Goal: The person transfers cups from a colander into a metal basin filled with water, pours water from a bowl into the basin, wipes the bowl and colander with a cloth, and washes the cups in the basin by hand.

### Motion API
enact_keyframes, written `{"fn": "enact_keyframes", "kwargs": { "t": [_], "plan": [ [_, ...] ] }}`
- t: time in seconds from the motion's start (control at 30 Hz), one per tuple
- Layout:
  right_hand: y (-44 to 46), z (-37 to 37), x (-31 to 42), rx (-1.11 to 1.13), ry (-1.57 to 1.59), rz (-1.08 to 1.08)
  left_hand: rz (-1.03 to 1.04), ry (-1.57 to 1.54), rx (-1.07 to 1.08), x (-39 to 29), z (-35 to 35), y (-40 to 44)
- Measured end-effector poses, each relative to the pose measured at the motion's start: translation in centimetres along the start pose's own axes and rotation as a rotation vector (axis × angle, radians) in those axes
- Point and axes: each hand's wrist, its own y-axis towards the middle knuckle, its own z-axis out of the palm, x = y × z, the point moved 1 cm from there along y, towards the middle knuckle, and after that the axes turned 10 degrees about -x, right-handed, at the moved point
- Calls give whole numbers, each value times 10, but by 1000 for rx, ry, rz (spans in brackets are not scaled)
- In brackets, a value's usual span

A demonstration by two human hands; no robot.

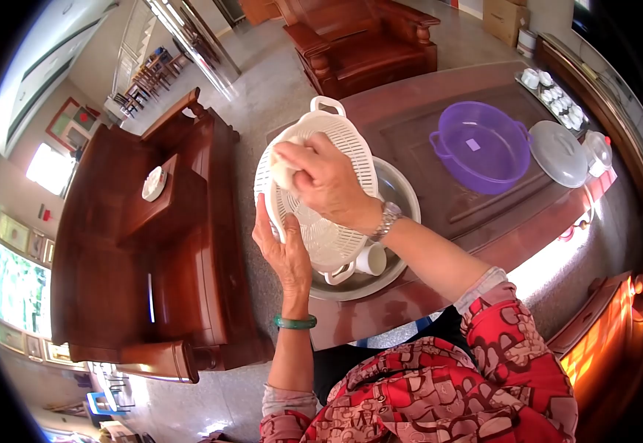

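Observation:
A white plastic colander with two loop handles is tilted above a metal basin. My left hand grips its near left rim, thumb on the inside and fingers along the outer wall. Inside the colander, my right hand is closed on a pale, soft wad and presses it against the slotted wall. The wad looks like a cloth or sponge; the fingers cover much of it. In the basin, below the colander's lower handle, lies a white cup on its side.
To the right on the wooden table stand a purple basin, a grey lid, a clear jar and a tray of white cups. A wooden sofa is at left, an armchair beyond the table.

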Motion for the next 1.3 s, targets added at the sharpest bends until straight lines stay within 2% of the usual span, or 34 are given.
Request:
{"fn": "enact_keyframes", "kwargs": {
  "t": [0.1, 0.17, 0.2, 0.23, 0.27, 0.3, 0.37, 0.4, 0.47, 0.6, 0.67, 0.73, 0.8, 0.87, 0.93, 0.97, 1.03, 1.1, 1.17, 1.23, 1.3],
  "plan": [
    [16, 5, -20, 18, -68, 35, 62, -48, -28, 6, -1, -8],
    [23, 4, -61, -160, -216, -23, 16, -128, -14, 15, -5, -12],
    [23, -1, -72, -158, -215, -20, -1, -148, -6, 18, -8, -13],
    [21, -8, -83, -97, -343, 98, -18, -167, 2, 18, -11, -13],
    [18, -15, -93, -38, -472, 215, 56, -73, 4, 14, -15, -13],
    [9, -19, -104, -38, -474, 213, 55, -76, 4, 18, -16, -11],
    [-15, -26, -126, 100, -590, 278, -59, -231, -19, 29, -18, -10],
    [-27, -33, -129, 98, -592, 282, -88, -270, -28, 26, -19, -9],
    [-49, -46, -131, 313, -549, 506, -87, -257, -34, 30, -19, -4],
    [-59, -55, -124, 277, -380, 513, -83, -311, -29, 36, -22, 1],
    [-34, -50, -100, 85, -353, 255, -87, -362, -8, 36, -24, -1],
    [0, -42, -77, 9, -286, 216, -70, -331, -3, 37, -24, -1],
    [29, -32, -62, -116, -180, 45, -54, -279, 16, 34, -26, -4],
    [46, -24, -67, -120, -200, 9, -45, -218, 32, 34, -27, -6],
    [46, -20, -81, -98, -222, -5, -60, -417, 51, 38, -28, -11],
    [32, -19, -90, -86, -221, 10, -76, -407, 48, 39, -30, -14],
    [-3, -21, -118, -13, -437, 155, -117, -511, -2, 41, -30, -14],
    [-34, -29, -120, 65, -451, 216, -115, -492, -38, 47, -31, -10],
    [-52, -37, -101, 183, -110, 655, -129, -560, -36, 43, -27, -5],
    [-49, -32, -71, 201, -61, 674, -81, -532, -55, 46, -17, -4],
    [-47, -19, -49, 250, 164, 694, -20, -516, -59, 45, -3, -3]
  ]
}}
